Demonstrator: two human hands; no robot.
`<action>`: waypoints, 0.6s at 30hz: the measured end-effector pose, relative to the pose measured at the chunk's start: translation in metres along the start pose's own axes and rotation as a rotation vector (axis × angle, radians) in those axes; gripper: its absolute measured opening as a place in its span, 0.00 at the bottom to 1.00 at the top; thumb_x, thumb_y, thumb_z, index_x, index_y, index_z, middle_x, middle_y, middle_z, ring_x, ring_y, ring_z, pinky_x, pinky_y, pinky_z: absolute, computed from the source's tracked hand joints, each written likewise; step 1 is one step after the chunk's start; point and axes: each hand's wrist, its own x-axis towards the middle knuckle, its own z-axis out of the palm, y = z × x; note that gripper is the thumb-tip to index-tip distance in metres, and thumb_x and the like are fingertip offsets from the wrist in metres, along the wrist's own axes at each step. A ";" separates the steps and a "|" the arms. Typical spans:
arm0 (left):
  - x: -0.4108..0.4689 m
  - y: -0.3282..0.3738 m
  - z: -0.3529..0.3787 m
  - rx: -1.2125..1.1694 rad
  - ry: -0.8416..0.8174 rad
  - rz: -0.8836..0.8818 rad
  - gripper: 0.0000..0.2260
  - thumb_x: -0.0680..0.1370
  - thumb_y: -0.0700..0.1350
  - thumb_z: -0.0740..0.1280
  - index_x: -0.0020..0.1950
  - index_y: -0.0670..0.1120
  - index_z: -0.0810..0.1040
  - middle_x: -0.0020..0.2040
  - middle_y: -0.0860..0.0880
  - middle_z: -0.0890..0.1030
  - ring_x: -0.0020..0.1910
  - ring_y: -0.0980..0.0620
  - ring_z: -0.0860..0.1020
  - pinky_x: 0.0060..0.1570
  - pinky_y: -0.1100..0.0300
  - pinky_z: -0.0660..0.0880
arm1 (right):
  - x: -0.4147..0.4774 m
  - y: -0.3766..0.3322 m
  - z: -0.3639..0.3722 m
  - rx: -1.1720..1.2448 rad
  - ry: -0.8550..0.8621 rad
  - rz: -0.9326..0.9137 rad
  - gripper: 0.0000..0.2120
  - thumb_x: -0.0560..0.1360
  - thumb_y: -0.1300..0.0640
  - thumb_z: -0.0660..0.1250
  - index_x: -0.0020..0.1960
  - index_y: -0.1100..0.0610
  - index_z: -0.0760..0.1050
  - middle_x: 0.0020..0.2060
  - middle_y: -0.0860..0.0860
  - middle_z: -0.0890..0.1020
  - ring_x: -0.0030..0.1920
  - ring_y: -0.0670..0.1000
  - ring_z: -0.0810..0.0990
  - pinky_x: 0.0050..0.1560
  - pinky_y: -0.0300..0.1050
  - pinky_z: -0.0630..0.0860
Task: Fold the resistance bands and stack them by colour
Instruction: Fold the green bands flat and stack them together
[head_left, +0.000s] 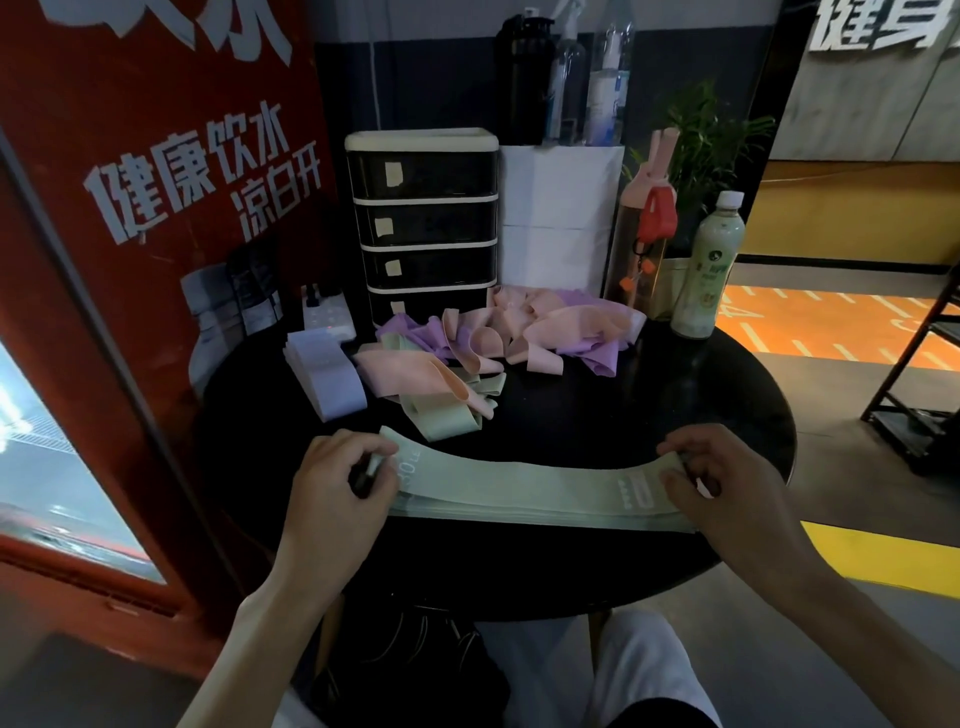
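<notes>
Head view
- Green bands (535, 491): a flat mint-green stack lay along the near edge of the tabletop (597, 415), stretched between the two hands.
- Left hand (337, 488): fingers curled over the stack's left end, pinching it.
- Right hand (727, 483): fingers curled over the right end, pinching it likewise.
- Handling (judged): light, thin, soft and stretchy. Limp, so likely to sag and splay if lifted by one end. The layers looked free to slip over each other.
- Where to hold (judged): both short ends at once, pinching all layers together, or flat across a fold.
- Loose heap (498, 332): pink, purple and green bands lay tangled mid-tabletop, in front of the drawer unit (423, 223).
- Lilac stack (324, 374): pale folded bands lay at the left, just beside the heap.
- Counts: two neat stacks, one green and one lilac. One loose heap of three colours. Several layers showed at the green stack's near edge, number not readable. The heap's bands overlapped too much to count.
</notes>
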 end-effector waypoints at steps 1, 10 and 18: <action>0.000 -0.001 0.000 0.008 -0.005 0.003 0.09 0.73 0.33 0.72 0.48 0.47 0.82 0.44 0.59 0.78 0.48 0.54 0.75 0.51 0.74 0.67 | -0.001 0.000 0.001 -0.010 0.000 -0.011 0.13 0.72 0.69 0.71 0.50 0.54 0.77 0.37 0.48 0.81 0.35 0.41 0.76 0.31 0.31 0.70; -0.001 -0.003 -0.001 0.011 -0.012 0.021 0.09 0.74 0.34 0.71 0.48 0.48 0.81 0.44 0.59 0.78 0.50 0.55 0.74 0.51 0.72 0.68 | -0.005 0.006 0.006 0.059 0.048 0.001 0.15 0.73 0.70 0.68 0.50 0.50 0.76 0.40 0.43 0.81 0.39 0.45 0.79 0.33 0.31 0.72; -0.001 -0.003 0.000 0.062 -0.027 0.002 0.09 0.73 0.33 0.71 0.47 0.46 0.82 0.44 0.54 0.79 0.49 0.53 0.73 0.51 0.74 0.66 | -0.008 0.013 0.010 0.004 0.050 0.014 0.13 0.73 0.68 0.68 0.50 0.51 0.77 0.34 0.43 0.77 0.34 0.45 0.74 0.32 0.30 0.68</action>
